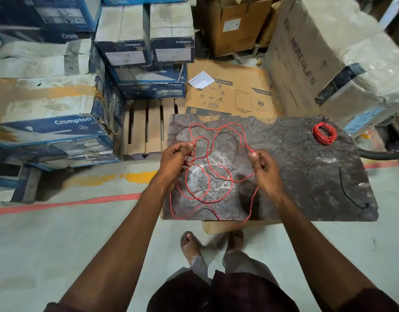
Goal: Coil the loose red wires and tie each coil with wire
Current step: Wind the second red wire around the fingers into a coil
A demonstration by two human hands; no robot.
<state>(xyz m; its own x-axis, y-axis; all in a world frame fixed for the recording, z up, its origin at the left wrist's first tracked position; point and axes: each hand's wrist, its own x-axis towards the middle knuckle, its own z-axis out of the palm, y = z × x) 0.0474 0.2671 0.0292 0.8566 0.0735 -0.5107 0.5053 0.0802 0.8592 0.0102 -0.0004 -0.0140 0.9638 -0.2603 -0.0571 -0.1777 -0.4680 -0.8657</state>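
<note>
Starting nearest: the loose thin red wire (208,176) sprawls over the left half of the dark grey mottled desk (306,176), and a couple of its loops droop just past the near edge, above the person's sandalled feet (189,244) on the concrete floor. A bit further in, both hands are on it. The left hand (174,161) pinches a strand between thumb and fingertips, with the other fingers curled. The right hand (265,166) does the same on another strand, just right of the tangle. Beyond the hands, more loops arc toward the far edge of the desk.

Handling guess: it looks super light and floppy with a bit of spring, so it holds lazy curves and loops will probably pop open if you let go. The insulation looks smooth, so likely a bit slippery. I'd pinch near one free end and feed wraps into the other hand, keeping a thumb over the stack.

Over by the right is a thin black wire (347,192), probably the tie. At the far right corner sits a finished neat red wire coil (324,133). Past the desk are a wooden pallet (146,127) and blue-and-white cardboard boxes (58,127).
</note>
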